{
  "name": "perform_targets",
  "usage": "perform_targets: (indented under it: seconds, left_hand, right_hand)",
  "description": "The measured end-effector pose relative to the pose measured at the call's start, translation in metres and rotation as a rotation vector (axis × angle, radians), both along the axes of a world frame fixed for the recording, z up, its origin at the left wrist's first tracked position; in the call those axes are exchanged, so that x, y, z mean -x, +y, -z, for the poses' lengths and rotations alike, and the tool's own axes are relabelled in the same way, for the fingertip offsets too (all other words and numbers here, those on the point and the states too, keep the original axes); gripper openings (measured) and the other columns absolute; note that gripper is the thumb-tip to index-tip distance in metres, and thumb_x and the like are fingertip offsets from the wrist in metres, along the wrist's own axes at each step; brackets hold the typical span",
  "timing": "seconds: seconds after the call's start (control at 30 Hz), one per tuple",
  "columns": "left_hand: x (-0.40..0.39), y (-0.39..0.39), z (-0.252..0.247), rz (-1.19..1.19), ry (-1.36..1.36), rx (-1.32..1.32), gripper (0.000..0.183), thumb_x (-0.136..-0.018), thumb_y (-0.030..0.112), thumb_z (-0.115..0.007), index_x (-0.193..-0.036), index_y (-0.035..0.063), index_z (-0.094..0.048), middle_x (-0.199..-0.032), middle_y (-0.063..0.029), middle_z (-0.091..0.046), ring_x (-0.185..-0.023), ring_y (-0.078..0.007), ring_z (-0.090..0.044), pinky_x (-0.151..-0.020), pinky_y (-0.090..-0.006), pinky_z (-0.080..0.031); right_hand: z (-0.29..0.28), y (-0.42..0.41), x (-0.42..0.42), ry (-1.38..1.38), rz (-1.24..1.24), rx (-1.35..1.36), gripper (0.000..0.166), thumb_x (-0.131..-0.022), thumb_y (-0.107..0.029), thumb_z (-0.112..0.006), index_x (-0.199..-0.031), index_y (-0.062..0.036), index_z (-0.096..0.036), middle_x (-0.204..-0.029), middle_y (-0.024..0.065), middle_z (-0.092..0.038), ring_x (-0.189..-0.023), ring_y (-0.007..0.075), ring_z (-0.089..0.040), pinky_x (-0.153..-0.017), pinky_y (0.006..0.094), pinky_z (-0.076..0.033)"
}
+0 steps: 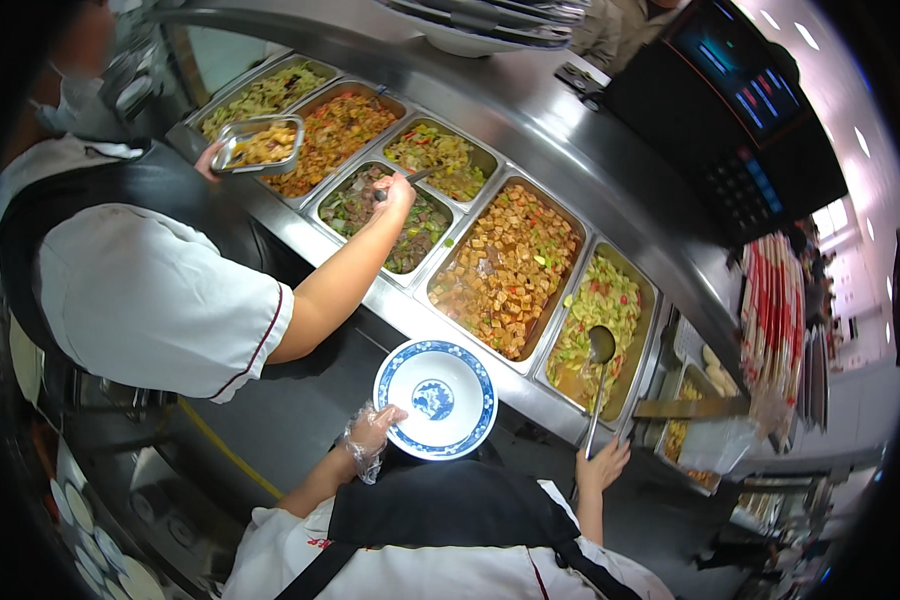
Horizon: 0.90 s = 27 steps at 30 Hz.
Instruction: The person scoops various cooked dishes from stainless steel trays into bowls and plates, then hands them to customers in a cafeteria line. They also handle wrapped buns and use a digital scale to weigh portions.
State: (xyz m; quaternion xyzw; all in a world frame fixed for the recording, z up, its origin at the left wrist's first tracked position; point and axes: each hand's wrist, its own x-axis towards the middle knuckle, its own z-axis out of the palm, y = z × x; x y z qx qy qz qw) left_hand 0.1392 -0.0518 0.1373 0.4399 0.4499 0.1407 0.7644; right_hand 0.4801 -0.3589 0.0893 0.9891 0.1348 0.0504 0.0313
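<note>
My left hand (371,433), in a clear plastic glove, holds the left rim of a white bowl (457,409) with a blue patterned band. The bowl has nothing in it and is tilted towards me. My bare right hand (602,465) is at the handle of a metal ladle (602,346), its grip loose and partly hidden. The ladle's cup rests in a steel pan of chopped cabbage-like vegetables (607,292). Left of that pan is a larger one of diced tofu in sauce (514,259). Both pans sit in a steel serving counter (390,315).
At left, a co-worker (150,292) reaches across with a spoon into a meat-and-greens pan (420,247) and holds a small steel tray (259,144). Stacked bowls (487,22) stand on the upper shelf (450,82). A black payment terminal (720,112) and red-and-white packets (772,315) are at right.
</note>
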Motion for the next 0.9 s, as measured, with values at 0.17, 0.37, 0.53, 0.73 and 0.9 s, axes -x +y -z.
perform_targets:
  seconds: [0.17, 0.37, 0.53, 0.73, 0.9]
  left_hand:
    - [-0.045, -0.021, 0.017, -0.032, -0.056, -0.022, 0.022, -0.090, 0.017, -0.068, -0.094, -0.0041, -0.071, -0.086, -0.0098, -0.072, -0.078, -0.0142, -0.066, -0.074, -0.0298, -0.052]
    - [-0.085, -0.031, 0.037, -0.172, -0.160, 0.149, 0.024, -0.089, 0.012, -0.068, -0.105, -0.0059, -0.065, -0.093, -0.0111, -0.072, -0.082, -0.0159, -0.069, -0.076, -0.0287, -0.055]
    - [-0.116, -0.040, 0.033, -0.203, -0.258, 0.210, 0.026, -0.087, 0.008, -0.068, -0.110, -0.0044, -0.063, -0.096, -0.0123, -0.071, -0.084, -0.0172, -0.070, -0.079, -0.0287, -0.056]
    - [-0.152, -0.055, 0.097, -0.146, -0.290, 0.035, 0.023, -0.087, 0.009, -0.069, -0.105, -0.0042, -0.065, -0.095, -0.0124, -0.071, -0.085, -0.0177, -0.070, -0.080, -0.0288, -0.056]
    - [-0.171, -0.063, 0.095, -0.004, -0.268, -0.068, 0.026, -0.088, 0.015, -0.069, -0.105, -0.0042, -0.066, -0.096, -0.0120, -0.072, -0.086, -0.0159, -0.069, -0.080, -0.0286, -0.055]
  right_hand:
    - [0.004, -0.054, -0.046, 0.565, 0.320, 0.179, 0.090, -0.073, -0.053, -0.074, -0.145, -0.0072, -0.044, -0.135, 0.0188, -0.059, -0.126, 0.0353, -0.056, -0.104, 0.0478, -0.045]
    - [0.043, -0.076, -0.070, 0.707, 0.194, 0.033, 0.035, -0.070, -0.035, -0.080, -0.096, -0.0111, -0.076, -0.102, 0.0114, -0.075, -0.097, 0.0266, -0.072, -0.089, 0.0424, -0.054]
    - [0.112, -0.113, -0.080, 0.945, 0.160, -1.146, 0.024, -0.077, 0.010, -0.069, -0.082, -0.0020, -0.050, -0.087, 0.0214, -0.072, -0.083, 0.0300, -0.073, -0.075, 0.0409, -0.062]
    - [0.080, -0.109, -0.074, 0.522, 0.205, -0.829, 0.027, -0.074, 0.018, -0.057, -0.089, -0.0033, -0.050, -0.084, 0.0169, -0.073, -0.081, 0.0242, -0.073, -0.074, 0.0371, -0.060]
    - [0.089, -0.139, -0.108, 0.689, 0.131, -1.045, 0.034, -0.067, 0.021, -0.062, -0.088, -0.0038, -0.052, -0.084, 0.0137, -0.074, -0.079, 0.0205, -0.073, -0.072, 0.0338, -0.058]
